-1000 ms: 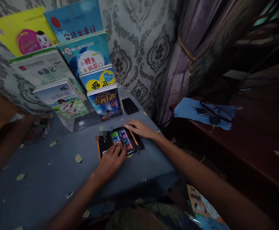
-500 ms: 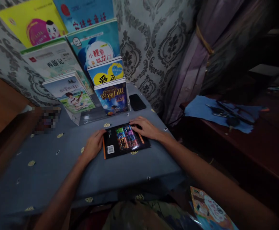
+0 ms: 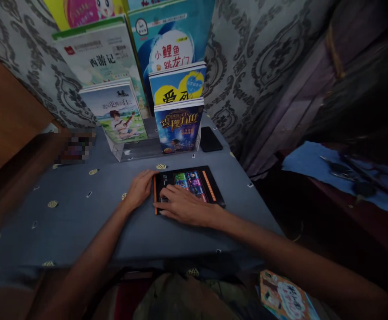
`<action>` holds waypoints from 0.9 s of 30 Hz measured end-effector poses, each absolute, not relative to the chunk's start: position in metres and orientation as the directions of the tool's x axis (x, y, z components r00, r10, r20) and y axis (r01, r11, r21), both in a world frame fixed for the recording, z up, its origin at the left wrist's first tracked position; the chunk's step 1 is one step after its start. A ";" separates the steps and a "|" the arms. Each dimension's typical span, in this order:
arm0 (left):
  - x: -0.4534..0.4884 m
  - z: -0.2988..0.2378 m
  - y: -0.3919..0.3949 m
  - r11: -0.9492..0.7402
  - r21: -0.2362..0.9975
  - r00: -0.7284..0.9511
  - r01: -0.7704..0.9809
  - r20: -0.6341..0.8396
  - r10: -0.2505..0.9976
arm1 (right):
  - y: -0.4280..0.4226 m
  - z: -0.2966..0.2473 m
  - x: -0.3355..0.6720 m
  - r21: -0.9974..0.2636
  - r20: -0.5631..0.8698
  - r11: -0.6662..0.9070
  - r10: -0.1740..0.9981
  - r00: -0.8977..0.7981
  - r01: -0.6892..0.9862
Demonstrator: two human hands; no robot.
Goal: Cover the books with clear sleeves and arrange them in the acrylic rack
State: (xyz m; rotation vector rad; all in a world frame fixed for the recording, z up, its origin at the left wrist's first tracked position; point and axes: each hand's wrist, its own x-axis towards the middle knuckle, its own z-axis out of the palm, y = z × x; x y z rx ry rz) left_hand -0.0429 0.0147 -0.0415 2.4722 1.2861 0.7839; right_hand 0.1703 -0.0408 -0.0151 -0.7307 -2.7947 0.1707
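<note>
A thin dark book (image 3: 215,189) with an orange spine and small colourful pictures lies flat on the cloth-covered table (image 3: 80,231). My left hand (image 3: 141,189) rests at its left edge, fingertips touching the upper left corner by the spine. Across the lower left part of the cover lies my right hand (image 3: 183,205), its fingers slightly spread and pointing left to the spine. The right hand covers the lower left of the back cover. Just behind the book stands a clear display rack (image 3: 140,149) holding several children's books, among them a dark blue one (image 3: 179,129) in front.
A black phone (image 3: 211,139) lies right of the rack. Patterned curtain (image 3: 237,66) hangs behind. To the right, a blue cloth (image 3: 309,164) with glasses and small items lies on a dark red surface. Another picture book (image 3: 282,295) is low at the right, below the table edge.
My right hand has moved from the book's upper right edge leftward and down over its cover to the spine side. The left hand stays by the left edge. The view has shifted.
</note>
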 end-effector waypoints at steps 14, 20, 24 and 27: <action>-0.040 -0.044 0.010 -0.598 0.333 0.498 0.729 0.342 0.797 | 0.002 -0.029 0.180 -0.065 0.244 0.639 0.755 -0.609 0.766; -0.040 -0.046 0.010 -0.598 0.293 0.501 0.746 0.345 0.794 | -0.004 -0.029 0.222 -0.034 0.195 0.432 0.887 -0.418 0.901; -0.040 -0.047 0.011 -0.599 0.300 0.502 0.742 0.343 0.794 | -0.010 -0.035 0.251 -0.025 0.224 0.312 0.928 -0.299 0.950; -0.040 -0.046 0.011 -0.602 0.292 0.509 0.743 0.339 0.792 | -0.015 -0.040 0.266 -0.067 0.247 0.264 0.939 -0.240 0.962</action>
